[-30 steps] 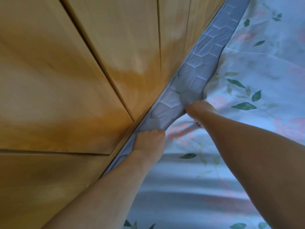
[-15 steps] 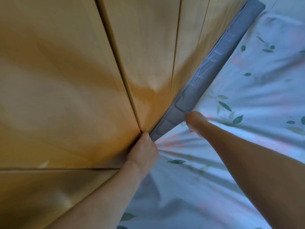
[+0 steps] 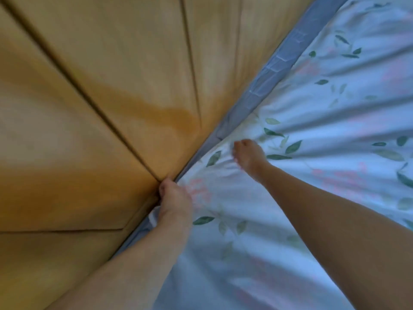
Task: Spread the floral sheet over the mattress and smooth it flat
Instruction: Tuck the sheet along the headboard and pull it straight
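Both hands, left hand (image 3: 174, 198) and right hand (image 3: 248, 155), seemingly grip floral sheet (image 3: 312, 135).

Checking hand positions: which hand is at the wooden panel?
The left hand, gripping the floral sheet against the wooden panel; the right hand sits farther in.

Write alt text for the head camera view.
Two bare hands work the floral sheet along the edge of a grey mattress beside wooden panels. The left hand grips the sheet's edge at the panels; the right hand bunches wrinkled fabric nearby.
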